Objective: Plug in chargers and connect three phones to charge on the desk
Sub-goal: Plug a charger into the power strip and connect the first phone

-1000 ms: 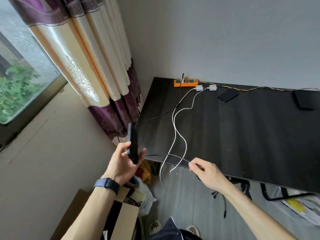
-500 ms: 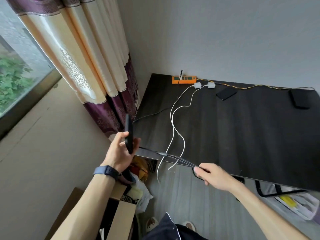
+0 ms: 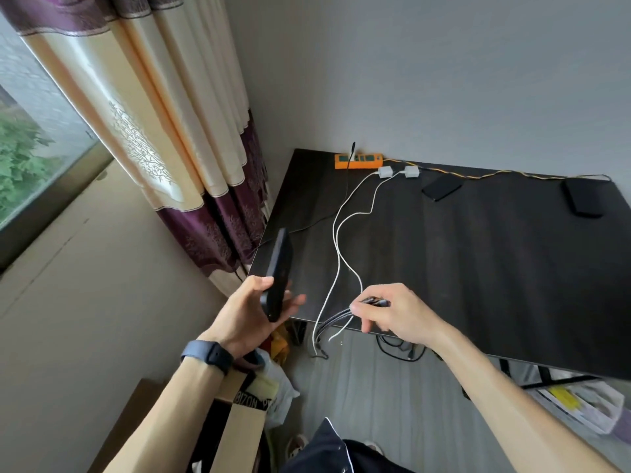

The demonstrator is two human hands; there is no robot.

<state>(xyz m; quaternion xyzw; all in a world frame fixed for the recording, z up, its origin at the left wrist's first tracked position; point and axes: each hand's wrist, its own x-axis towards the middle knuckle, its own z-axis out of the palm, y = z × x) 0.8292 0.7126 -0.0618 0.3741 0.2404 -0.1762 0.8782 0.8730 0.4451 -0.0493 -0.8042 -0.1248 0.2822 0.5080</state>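
Wrapping the left grip point(image 3: 246, 312) round the lower end of a dark phone point(image 3: 278, 268), thumb on one long edge and fingers on the other, holding it upright and edge-on just off the near left corner of the surface point(image 3: 478, 268). Pinching the plug end of a dark cable point(image 3: 336, 317) in the right grip point(image 3: 399, 312), thumb against curled forefinger, and letting its strands droop past the surface edge toward the floor.

Judging the phone as rigid, slick-sided and fairly light, yet liable to crack if dropped: likely best clasping it by the long edges and leaving the bottom port bare. Judging the dark cable as limp and light, stiff only at the plug, so taking it right behind the connector for aim. Not making out the port or plug type at this size.

Sitting apart: phone to the left of the plug, a clear gap between, its bottom end a little lower than the pinch. Probably needing the plug turned toward the phone's base.

Lying farther back on the surface: two white chargers point(image 3: 385, 172) just beside an orange power strip point(image 3: 358, 161), trailing white cables point(image 3: 336, 233) over the near edge; a second phone point(image 3: 442, 187) and a dark slab point(image 3: 584, 199) near the wall.
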